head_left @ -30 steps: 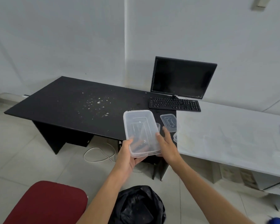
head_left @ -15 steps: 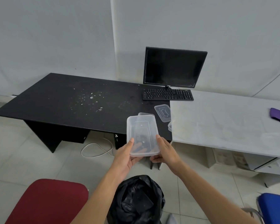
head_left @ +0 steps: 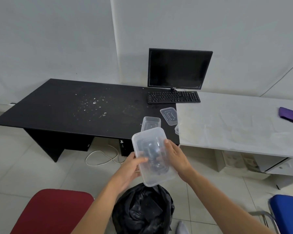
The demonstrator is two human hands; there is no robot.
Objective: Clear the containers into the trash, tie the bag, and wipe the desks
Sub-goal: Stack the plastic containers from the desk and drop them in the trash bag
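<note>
1. Plainly, the tub (head_left: 150, 154) had dropped from desk height and tipped, its low end just above the bag (head_left: 142, 210).
2. Both hands clasped it, the left hand (head_left: 131, 168) and the right hand (head_left: 176, 157) each on a long side.
3. Release looked near, I judged; a second tub (head_left: 150, 123) and a lid (head_left: 169, 115) waited on the black desk (head_left: 57, 107).
4. Raised lettering on that lid was too small to read.
</note>
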